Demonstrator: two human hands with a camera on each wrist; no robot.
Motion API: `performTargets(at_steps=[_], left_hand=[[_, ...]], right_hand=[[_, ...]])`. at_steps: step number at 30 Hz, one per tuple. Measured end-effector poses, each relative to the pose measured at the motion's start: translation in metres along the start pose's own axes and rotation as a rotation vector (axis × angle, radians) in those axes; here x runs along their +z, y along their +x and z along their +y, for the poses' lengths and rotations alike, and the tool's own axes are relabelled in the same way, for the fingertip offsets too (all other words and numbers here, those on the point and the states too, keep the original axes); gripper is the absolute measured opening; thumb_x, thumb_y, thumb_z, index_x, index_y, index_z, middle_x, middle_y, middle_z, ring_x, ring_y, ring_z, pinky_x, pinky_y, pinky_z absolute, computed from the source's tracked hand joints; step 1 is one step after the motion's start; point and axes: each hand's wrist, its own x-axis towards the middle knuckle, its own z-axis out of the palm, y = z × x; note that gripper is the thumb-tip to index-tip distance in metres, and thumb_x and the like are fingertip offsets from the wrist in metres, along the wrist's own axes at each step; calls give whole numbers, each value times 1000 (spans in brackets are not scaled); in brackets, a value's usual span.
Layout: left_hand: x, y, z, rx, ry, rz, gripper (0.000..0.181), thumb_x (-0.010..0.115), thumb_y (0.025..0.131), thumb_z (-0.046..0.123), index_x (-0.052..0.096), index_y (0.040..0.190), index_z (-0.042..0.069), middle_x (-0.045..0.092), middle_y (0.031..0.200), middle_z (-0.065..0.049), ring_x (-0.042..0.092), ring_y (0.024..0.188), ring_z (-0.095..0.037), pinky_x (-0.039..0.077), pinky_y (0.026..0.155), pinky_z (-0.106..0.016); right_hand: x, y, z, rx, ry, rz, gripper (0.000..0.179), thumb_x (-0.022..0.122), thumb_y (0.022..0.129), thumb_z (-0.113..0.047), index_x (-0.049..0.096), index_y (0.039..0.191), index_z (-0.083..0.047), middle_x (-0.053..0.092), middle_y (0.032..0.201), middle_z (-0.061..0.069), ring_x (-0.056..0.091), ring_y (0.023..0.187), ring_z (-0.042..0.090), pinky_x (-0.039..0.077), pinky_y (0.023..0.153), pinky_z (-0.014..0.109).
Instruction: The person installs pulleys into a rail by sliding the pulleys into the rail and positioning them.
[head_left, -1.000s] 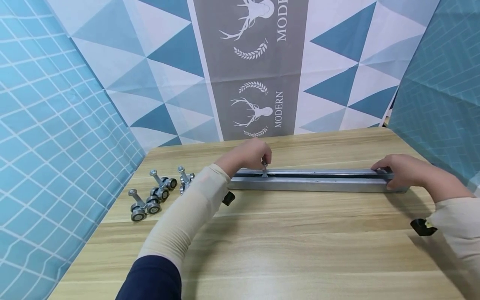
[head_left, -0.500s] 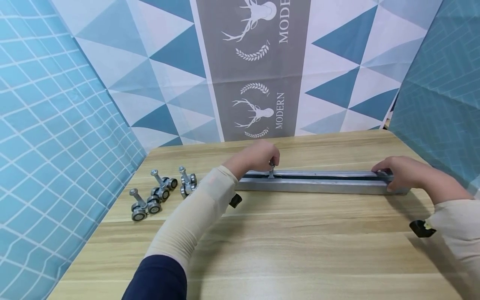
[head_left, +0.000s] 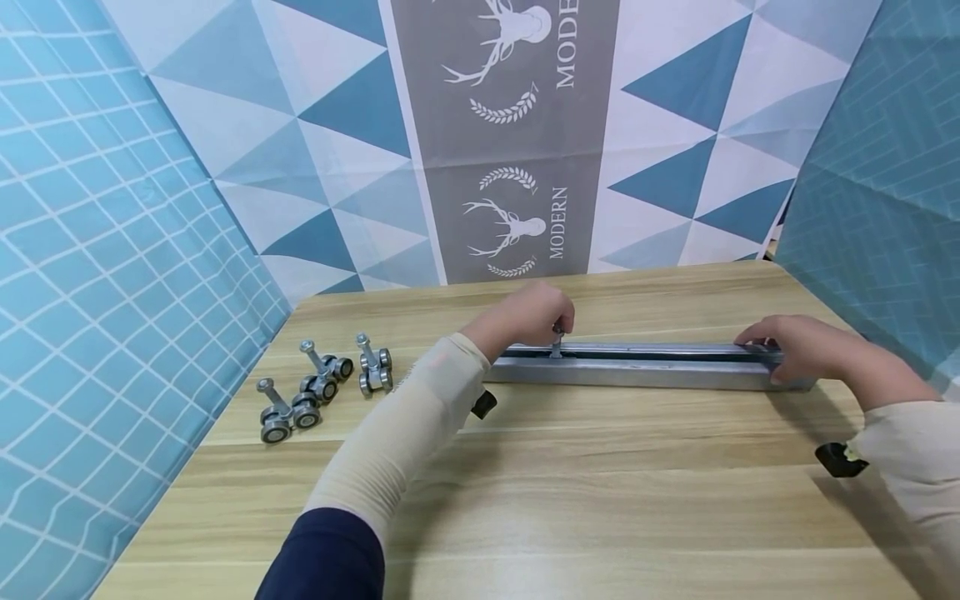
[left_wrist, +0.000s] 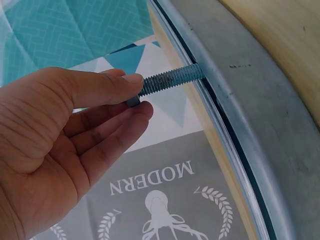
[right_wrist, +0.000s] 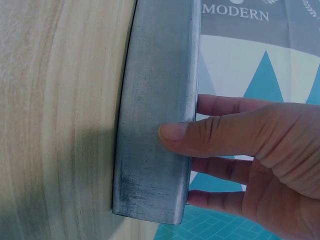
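Observation:
A long grey metal track (head_left: 645, 374) lies across the table with its slot facing up. From the slot rises the threaded bolt (left_wrist: 172, 80) of a trolley roller, whose wheels are hidden inside the track. My left hand (head_left: 528, 315) pinches the bolt's top end between thumb and fingers, left of the track's middle. At the track's right end my right hand (head_left: 806, 346) holds it, thumb on the near side wall (right_wrist: 155, 100) and fingers over the far side.
Three more trolley rollers stand on the wooden table (head_left: 600, 500) to the left, bolts up: a front one (head_left: 277, 417), a middle one (head_left: 322, 379) and a rear one (head_left: 375, 371). Patterned cloth (head_left: 517, 150) hangs behind the table and at both sides.
My left hand has slid the bolt rightward along the track's slot. The right hand keeps its hold on the track's end. The rear loose roller shows more fully beside the left arm.

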Motion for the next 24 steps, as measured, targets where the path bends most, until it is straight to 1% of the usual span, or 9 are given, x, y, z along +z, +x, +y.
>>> performTargets(at_steps=[3,7,11,14,17,20,24], left_hand=[[0,3,3,1,-6,-2,24,61,76,-4,75,89,11,67,87,3,57,80,-12,48,78,-24],[0,7,7,-1,10,-7,24,61,76,-4,74,89,12,67,87,4,57,79,-12,48,77,-24],[0,11,11,12,19,-4,26,58,75,-4,74,87,12,65,85,4,55,77,-11,48,76,-24],[1,13,14,28,16,-2,25,56,75,-6,73,85,11,63,82,3,51,75,-12,46,73,-24],[1,16,17,30,10,-5,25,54,75,-7,71,82,11,59,79,4,47,73,-12,44,71,-23],[1,18,19,31,4,-7,24,52,74,-8,65,74,12,53,74,4,43,69,-12,40,66,-22],[1,22,22,40,-3,-10,26,49,72,-10,48,62,15,39,65,4,32,62,-13,26,58,-24]], right_hand=[[0,0,0,-7,-2,1,58,86,57,9,67,112,4,65,107,21,60,100,43,48,82,59],[-1,1,-1,-1,1,-5,58,85,57,10,67,112,4,66,105,19,60,98,41,48,82,59],[-1,1,-2,5,9,-9,58,85,58,11,67,112,4,66,106,20,59,99,43,47,82,60],[0,1,-2,5,12,-10,58,84,58,11,67,113,4,65,106,21,59,100,43,47,83,60],[0,1,-1,4,11,-11,58,84,58,11,67,113,5,65,106,21,59,99,43,47,82,60],[0,1,-1,-1,5,-4,58,84,57,11,67,112,5,66,105,20,60,99,42,48,81,60],[1,1,0,-5,1,3,58,84,57,11,67,112,5,66,104,19,60,98,42,49,80,59]])
